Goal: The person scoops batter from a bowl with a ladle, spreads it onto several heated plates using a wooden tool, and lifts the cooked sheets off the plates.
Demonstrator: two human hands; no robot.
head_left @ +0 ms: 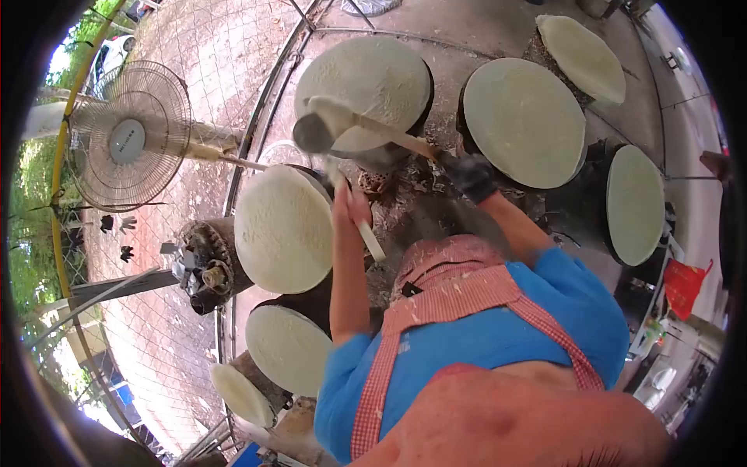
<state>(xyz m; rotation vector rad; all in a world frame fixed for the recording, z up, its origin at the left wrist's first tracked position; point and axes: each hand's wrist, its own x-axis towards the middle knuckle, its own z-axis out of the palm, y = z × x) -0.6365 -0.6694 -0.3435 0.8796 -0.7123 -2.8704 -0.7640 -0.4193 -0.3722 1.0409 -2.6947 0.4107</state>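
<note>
My gloved right hand (471, 177) is closed on the wooden handle of a ladle (313, 134). The ladle's dark, round end reaches over the left side of a large griddle (362, 74) covered with a pale, thin sheet. Bare and closed, my left hand (354, 206) grips a pale wooden stick (371, 240), blurred at its upper end. Left of this hand, a second round griddle (284, 229) also carries a pale sheet.
More pale-topped griddles stand around me, at the right (525, 121), far right (634, 206) and lower left (288, 346). A large fan (128, 140) is at the left near wire mesh. A red bag (685, 286) hangs at the right.
</note>
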